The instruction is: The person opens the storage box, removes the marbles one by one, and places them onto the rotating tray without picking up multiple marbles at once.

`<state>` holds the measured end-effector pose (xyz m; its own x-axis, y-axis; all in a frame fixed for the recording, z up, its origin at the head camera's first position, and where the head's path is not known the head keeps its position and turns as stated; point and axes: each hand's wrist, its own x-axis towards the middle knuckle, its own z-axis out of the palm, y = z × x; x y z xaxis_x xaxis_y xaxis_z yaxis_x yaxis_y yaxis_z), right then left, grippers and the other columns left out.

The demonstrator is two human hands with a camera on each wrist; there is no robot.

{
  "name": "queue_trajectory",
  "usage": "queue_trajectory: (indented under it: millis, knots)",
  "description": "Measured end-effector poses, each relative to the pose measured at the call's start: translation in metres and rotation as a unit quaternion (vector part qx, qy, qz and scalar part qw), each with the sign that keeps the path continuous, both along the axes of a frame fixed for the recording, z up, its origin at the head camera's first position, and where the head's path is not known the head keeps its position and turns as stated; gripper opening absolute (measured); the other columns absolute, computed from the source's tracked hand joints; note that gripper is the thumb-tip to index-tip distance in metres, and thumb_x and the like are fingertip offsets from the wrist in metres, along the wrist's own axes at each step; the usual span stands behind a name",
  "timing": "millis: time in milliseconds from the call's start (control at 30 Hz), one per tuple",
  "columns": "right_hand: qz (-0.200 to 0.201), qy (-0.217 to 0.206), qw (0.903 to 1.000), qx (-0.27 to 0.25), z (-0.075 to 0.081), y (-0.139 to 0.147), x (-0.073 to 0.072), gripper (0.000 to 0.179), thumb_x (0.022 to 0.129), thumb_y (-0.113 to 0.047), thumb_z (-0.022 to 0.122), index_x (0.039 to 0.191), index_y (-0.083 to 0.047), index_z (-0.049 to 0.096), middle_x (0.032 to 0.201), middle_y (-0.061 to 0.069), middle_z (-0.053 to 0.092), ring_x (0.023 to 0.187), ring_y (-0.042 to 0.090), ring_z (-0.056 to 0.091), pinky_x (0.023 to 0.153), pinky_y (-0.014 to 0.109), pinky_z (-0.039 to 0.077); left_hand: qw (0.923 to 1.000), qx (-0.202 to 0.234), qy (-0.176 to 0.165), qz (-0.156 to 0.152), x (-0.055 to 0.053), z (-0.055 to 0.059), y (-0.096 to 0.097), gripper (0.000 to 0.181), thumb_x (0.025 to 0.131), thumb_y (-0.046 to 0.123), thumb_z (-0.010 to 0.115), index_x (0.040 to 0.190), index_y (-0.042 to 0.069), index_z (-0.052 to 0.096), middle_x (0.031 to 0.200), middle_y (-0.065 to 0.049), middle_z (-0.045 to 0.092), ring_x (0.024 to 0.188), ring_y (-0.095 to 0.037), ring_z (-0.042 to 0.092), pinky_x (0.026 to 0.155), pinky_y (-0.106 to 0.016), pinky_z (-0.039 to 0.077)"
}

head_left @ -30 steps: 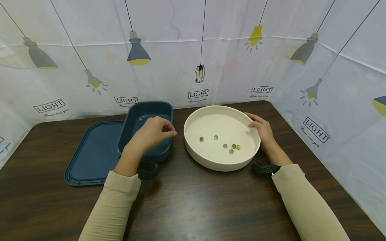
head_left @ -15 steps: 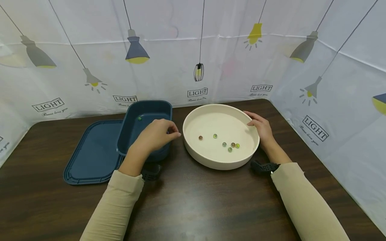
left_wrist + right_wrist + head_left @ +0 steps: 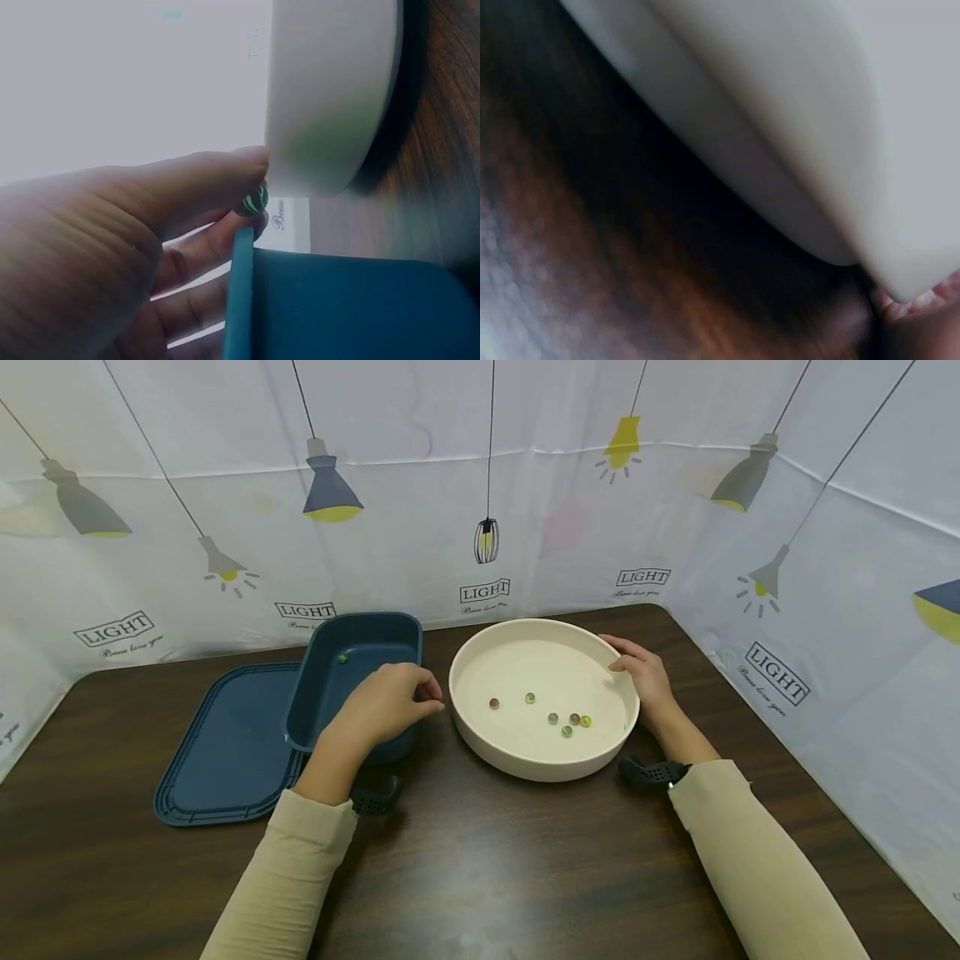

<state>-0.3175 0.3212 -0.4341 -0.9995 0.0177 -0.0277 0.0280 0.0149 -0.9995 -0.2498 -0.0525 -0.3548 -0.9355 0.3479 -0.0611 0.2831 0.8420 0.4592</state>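
In the left wrist view, a green striped glass marble is pinched between thumb and finger of my left hand. That hand is above the right side of a dark blue rectangular box, its fingertips near the gap beside a round cream dish. Another green marble lies in the box; the hand covers part of the inside. Several marbles lie in the dish, green, clear and reddish-brown. My right hand grips the dish's right rim, thumb inside, fingers outside.
A flat dark blue lid lies left of the box, partly under its edge. Both stand on a dark brown wooden table. A white sheet printed with lamps hangs along the back and right edges.
My left hand has moved slightly right, from over the box toward the dish. The right hand keeps its hold on the rim. The head view has shifted a little.
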Motion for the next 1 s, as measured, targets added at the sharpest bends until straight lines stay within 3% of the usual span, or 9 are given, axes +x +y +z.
queue_trajectory:
  millis: [333, 1000]
  knots:
    - [-0.004, -0.002, 1.0000, 0.008, 0.001, -0.001, 0.000, 0.057, 0.093, 0.005, 0.042, 0.148, -0.007, 0.051, 0.154, 0.011, 0.049, 0.126, 0.012, 0.057, 0.089, 0.013, 0.052, 0.9998, -0.014, 0.012, -0.010, -0.002, -0.005, 0.002, 0.009, 0.094, 0.024, 0.073, 0.100, 0.018, 0.076, 0.100, 0.001, 0.072, 0.090, -0.018, 0.065, 0.082, -0.039, 0.054]
    - [-0.003, -0.003, 1.0000, 0.001, 0.001, -0.001, 0.001, 0.057, 0.093, 0.006, 0.042, 0.148, -0.006, 0.052, 0.151, 0.011, 0.050, 0.122, 0.011, 0.058, 0.088, 0.014, 0.053, 0.9979, -0.060, 0.021, -0.013, -0.002, -0.014, 0.009, 0.010, 0.094, 0.024, 0.072, 0.101, 0.018, 0.076, 0.099, 0.001, 0.072, 0.087, -0.017, 0.064, 0.079, -0.037, 0.054]
